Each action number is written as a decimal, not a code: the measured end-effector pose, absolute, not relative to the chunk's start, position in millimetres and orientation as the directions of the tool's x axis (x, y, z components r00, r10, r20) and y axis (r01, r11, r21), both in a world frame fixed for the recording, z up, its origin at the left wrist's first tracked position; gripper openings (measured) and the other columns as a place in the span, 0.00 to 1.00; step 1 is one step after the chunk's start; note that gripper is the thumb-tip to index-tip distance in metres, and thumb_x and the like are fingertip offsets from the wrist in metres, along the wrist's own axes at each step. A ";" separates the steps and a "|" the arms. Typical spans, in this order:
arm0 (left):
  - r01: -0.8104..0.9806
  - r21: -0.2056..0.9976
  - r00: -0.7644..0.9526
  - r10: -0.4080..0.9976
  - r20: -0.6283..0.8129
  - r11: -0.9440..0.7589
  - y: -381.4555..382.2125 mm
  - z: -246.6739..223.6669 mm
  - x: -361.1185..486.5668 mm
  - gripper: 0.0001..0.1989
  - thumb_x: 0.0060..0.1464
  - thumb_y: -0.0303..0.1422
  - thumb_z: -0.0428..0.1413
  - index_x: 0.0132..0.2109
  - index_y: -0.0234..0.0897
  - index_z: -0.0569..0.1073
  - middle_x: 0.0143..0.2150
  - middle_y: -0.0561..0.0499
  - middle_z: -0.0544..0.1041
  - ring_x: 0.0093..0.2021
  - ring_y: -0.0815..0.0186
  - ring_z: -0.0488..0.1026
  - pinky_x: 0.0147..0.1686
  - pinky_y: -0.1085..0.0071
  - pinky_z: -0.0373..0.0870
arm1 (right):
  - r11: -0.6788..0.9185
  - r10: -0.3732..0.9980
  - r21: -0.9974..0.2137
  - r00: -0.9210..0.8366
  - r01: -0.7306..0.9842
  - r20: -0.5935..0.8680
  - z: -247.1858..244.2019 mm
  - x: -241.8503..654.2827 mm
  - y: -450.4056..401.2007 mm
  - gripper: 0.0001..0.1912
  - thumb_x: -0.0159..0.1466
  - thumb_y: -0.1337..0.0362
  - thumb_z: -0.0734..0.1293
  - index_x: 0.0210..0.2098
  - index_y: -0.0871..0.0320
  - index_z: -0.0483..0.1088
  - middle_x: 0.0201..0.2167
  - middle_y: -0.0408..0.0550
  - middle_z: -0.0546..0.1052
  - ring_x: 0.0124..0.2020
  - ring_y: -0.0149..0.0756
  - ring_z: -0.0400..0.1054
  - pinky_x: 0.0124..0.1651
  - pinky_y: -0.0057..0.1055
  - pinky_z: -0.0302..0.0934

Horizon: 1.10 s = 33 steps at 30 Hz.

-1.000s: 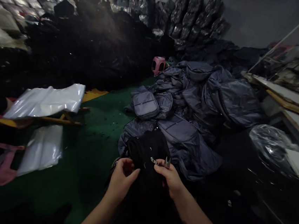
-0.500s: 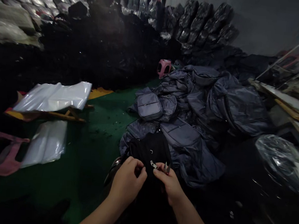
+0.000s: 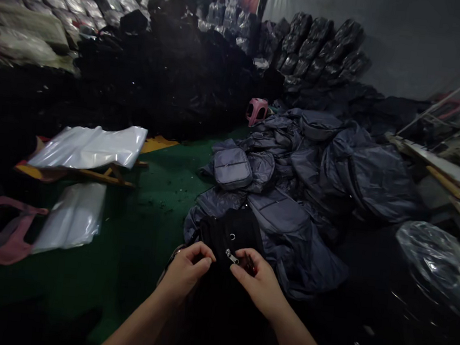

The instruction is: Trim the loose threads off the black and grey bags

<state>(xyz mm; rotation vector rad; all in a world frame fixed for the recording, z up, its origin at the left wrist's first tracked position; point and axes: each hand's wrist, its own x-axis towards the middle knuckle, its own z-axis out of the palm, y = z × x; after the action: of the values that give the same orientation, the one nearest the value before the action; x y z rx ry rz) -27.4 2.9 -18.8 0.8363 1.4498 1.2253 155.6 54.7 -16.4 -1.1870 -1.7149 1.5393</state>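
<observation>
A black fabric bag (image 3: 228, 234) lies in front of me, with a metal zipper pull (image 3: 231, 257) on its face. My left hand (image 3: 186, 270) pinches the bag's left edge. My right hand (image 3: 261, 279) sits just right of the zipper pull, its fingertips on the black fabric. Small thread snips (image 3: 250, 264) are tucked in that hand, mostly hidden by the fingers. The lower part of the bag fades into shadow below my hands.
A heap of grey-blue bags (image 3: 282, 172) rises behind the black bag. Plastic sheets (image 3: 88, 148) and a pink stool (image 3: 256, 111) stand on the green floor (image 3: 159, 187). Stacked bundles line the back, a workbench edge (image 3: 445, 169) runs right, and a plastic bag (image 3: 428, 262) lies lower right.
The snips' tips, visible earlier above my right hand, are now tucked into it. My left hand has shifted left along the bag's edge. The whole view has drifted slightly.
</observation>
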 end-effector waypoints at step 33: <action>0.439 0.881 -0.622 0.767 0.156 0.177 37.2 -55.5 -97.5 0.26 0.48 0.39 0.55 0.54 0.34 0.64 0.46 0.44 0.71 0.47 0.58 0.69 0.47 0.62 0.64 | 0.316 0.896 -0.642 -0.442 0.699 -0.040 13.3 134.2 40.3 0.20 0.52 0.57 0.74 0.40 0.53 0.64 0.34 0.40 0.70 0.34 0.34 0.65 0.34 0.26 0.56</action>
<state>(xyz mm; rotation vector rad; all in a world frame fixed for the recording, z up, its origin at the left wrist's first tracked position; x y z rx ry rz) -97.5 37.2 -55.5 1.1473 2.1365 1.4234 134.2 40.3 13.3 -1.4308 -2.2637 0.8548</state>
